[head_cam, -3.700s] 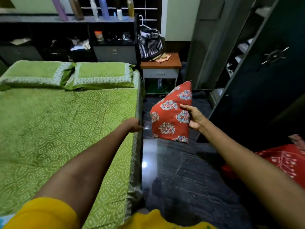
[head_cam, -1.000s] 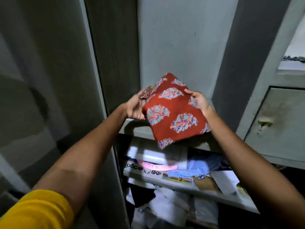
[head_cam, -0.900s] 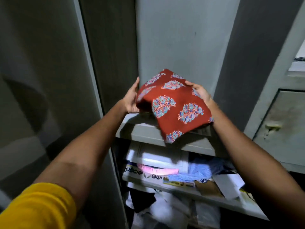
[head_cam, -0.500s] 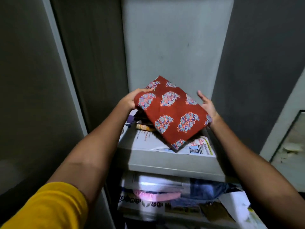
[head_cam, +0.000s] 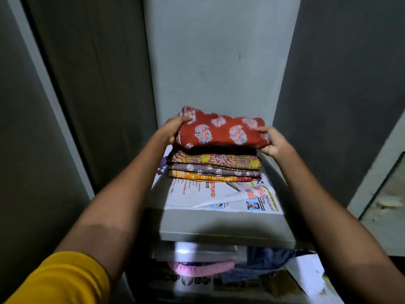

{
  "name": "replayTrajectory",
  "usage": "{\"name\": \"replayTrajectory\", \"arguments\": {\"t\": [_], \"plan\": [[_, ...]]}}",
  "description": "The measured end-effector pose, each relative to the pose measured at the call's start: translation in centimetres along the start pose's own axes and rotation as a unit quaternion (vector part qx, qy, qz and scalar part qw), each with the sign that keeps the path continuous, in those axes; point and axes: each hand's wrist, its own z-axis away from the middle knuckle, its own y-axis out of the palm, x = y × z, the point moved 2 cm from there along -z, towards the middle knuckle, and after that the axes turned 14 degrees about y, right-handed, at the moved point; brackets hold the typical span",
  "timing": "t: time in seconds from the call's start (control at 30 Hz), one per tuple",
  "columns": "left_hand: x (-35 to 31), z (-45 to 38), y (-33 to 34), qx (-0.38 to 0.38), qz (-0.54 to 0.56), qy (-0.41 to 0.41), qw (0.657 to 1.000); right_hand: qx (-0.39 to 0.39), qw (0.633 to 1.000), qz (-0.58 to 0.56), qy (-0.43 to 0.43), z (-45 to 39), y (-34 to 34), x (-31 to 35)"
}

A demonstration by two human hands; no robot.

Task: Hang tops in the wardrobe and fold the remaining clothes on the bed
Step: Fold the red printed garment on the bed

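A folded red garment (head_cam: 221, 131) with blue flower prints lies on top of a stack of folded clothes (head_cam: 214, 168) on a grey wardrobe shelf (head_cam: 221, 230). My left hand (head_cam: 173, 128) grips the garment's left end, thumb over the top. My right hand (head_cam: 272, 142) holds its right end, fingers curled under the edge. The stack below shows a yellow patterned piece, a brown piece with white leaves and an orange one. A newspaper (head_cam: 228, 197) lines the shelf under the stack.
Grey wardrobe walls close in on the left, back (head_cam: 219, 58) and right. A lower shelf holds a pink cloth (head_cam: 201, 267), a blue cloth (head_cam: 263, 257) and more newspaper. A closed grey locker door (head_cam: 385, 194) sits at the right.
I carried the red garment from beside the bed to the wardrobe. In the last second it went from tilted above the shelf to lying flat on the stack, both hands still on it.
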Motion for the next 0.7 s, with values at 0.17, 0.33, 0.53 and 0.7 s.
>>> {"name": "replayTrajectory", "arguments": {"t": [0.17, 0.33, 0.53, 0.7], "plan": [[5.6, -1.2, -1.0, -0.017, -0.122, -0.084, 0.989, -0.068, 0.993, 0.056, 0.073, -1.4, -1.6, -5.2], [2.9, -0.6, 0.8, -0.03, -0.115, 0.063, 0.991, -0.058, 0.998, 0.015, 0.016, -1.4, -0.8, -2.9], [4.1, -1.4, -0.1, -0.091, -0.416, 0.16, 0.89, -0.071, 0.996, 0.045, 0.026, -1.2, -0.3, -4.5], [1.9, -0.5, -0.8, -0.1, -0.616, 0.096, 0.776, -0.165, 0.95, 0.266, 0.008, -0.6, -0.7, -2.9]]}}
